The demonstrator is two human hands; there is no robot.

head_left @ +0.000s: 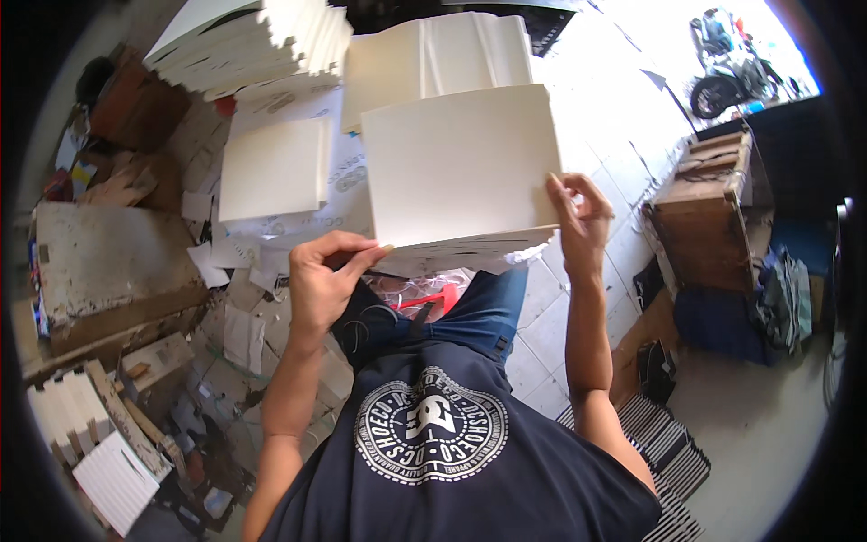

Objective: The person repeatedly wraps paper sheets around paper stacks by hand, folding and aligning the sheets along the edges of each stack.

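Observation:
A large cream sheet of paper or thin card lies in front of me, slightly tilted. My left hand pinches its near left corner between thumb and fingers. At the right edge, the thumb of my right hand presses on the sheet with the fingers curled behind. Uneven layered edges of a sheet stack show just below the sheet's near side. To the left rests a smaller pile of cream sheets. Behind, more cream sheets lie partly covered by the one I hold.
A tall stack of cream sheets stands at the far left on the printed white table covering. Left of me is a worn board-topped bench. A wooden crate stands right, and a motorcycle at the far right.

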